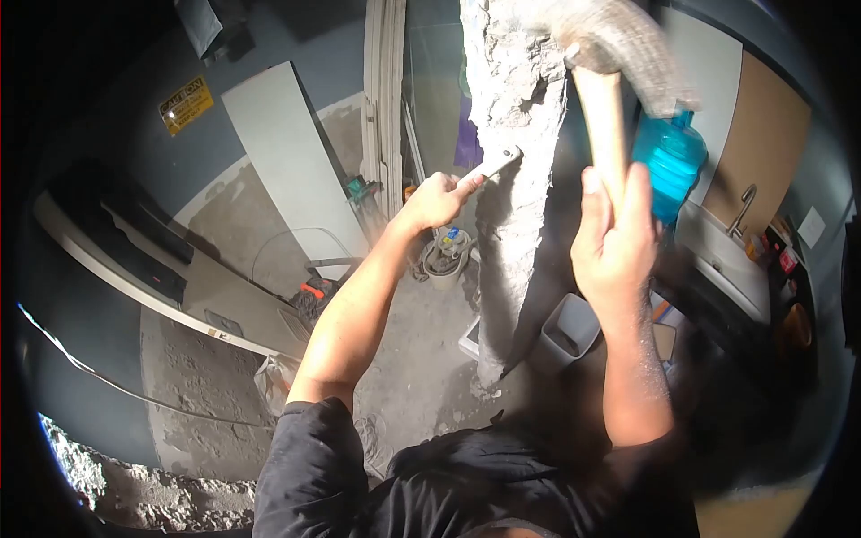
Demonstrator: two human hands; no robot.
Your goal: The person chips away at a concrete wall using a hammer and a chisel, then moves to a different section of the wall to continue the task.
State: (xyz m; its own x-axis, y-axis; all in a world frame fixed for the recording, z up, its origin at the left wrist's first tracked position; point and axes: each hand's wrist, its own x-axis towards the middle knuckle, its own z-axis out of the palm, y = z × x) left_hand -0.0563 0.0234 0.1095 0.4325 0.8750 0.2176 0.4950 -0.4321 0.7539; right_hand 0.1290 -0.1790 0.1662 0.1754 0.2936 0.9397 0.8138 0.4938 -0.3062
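My left hand [435, 203] is closed around a pale flat bar [498, 162] with a small hole near its far end; its exact kind does not show. That end meets the rough, broken edge of a plastered wall [520, 99]. Raised on the right, my right hand [613, 235] grips the wooden handle of a hammer [599, 112]. The hammer's large grey head is smeared by motion at the top, beside and partly in front of the wall edge. Pale dust speckles my right forearm.
A blue water jug [669, 161] stands right of the hammer, near a sink [722, 269] with a faucet. Below are a white bin [571, 325] and a bucket [445, 260]. A white panel [285, 152] leans at left, near a yellow caution sign [186, 105].
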